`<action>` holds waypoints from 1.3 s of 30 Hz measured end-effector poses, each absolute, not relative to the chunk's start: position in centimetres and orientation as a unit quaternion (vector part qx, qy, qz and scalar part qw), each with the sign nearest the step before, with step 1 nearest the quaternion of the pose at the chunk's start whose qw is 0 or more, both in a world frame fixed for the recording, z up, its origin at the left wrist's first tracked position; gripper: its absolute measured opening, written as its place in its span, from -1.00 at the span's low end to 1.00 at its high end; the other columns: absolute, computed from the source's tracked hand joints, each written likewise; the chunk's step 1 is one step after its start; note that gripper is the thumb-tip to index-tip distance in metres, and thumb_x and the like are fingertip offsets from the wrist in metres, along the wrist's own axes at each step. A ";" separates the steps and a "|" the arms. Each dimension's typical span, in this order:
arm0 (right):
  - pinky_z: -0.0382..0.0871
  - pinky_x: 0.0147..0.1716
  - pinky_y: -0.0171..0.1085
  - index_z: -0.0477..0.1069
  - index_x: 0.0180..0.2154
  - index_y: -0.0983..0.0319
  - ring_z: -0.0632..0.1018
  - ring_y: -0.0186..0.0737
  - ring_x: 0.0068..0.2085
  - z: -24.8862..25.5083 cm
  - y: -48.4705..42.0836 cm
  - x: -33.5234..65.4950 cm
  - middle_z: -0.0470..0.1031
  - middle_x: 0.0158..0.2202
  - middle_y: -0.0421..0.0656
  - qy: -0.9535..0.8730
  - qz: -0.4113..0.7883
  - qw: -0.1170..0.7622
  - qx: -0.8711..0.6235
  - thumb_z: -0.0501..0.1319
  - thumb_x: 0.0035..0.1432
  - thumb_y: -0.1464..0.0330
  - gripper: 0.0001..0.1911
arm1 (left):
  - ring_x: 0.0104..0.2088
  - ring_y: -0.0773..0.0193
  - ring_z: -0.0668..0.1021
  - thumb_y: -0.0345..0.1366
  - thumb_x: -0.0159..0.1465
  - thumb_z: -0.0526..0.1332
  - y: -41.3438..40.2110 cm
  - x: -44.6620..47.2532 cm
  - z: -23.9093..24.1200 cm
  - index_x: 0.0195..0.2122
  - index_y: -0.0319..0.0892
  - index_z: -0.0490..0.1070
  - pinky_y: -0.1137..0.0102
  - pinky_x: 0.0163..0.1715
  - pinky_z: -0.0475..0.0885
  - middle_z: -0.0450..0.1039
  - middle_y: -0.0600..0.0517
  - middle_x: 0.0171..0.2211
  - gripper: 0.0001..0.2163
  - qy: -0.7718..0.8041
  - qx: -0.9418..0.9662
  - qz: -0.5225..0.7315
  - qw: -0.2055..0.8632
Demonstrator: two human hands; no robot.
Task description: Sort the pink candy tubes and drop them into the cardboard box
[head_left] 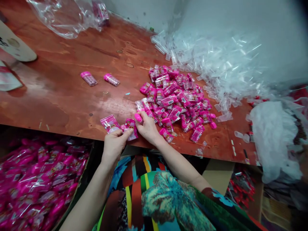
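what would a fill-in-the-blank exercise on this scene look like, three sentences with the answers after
1. Left of the pile of pink packets, ____ pink-capped tubes lie apart on the tabletop.
2. The person's ____ hand holds the rounded pink piece.
3. The heap of clear plastic pieces lies at the back, near the pale ____.

Missing words: two; right; wall

Right fingers point(145, 118) hold what seems a pink cap point(138, 117).
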State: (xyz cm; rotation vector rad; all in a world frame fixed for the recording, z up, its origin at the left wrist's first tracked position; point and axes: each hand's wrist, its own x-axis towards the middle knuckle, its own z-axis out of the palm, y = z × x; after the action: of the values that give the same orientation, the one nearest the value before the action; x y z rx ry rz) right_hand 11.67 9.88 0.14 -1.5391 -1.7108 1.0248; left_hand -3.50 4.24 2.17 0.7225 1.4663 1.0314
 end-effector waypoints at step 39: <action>0.06 -0.68 -0.43 0.17 -0.06 0.10 0.23 -0.46 -0.64 1.7 7.5 12.8 0.41 -0.41 -0.43 -0.348 0.725 0.423 -0.417 0.39 0.19 0.19 -0.55 | -0.73 0.54 0.22 -0.30 0.00 0.61 5.3 -2.1 3.4 -0.45 -0.23 0.48 0.52 -0.74 0.07 0.36 0.21 -0.62 -0.70 0.524 0.058 0.554 0.645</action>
State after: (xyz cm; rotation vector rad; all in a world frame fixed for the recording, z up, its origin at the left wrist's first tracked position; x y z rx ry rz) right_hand 12.77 7.46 1.71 -1.0427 -0.8712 1.8152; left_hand -2.13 5.29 3.37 0.1327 1.1929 1.2602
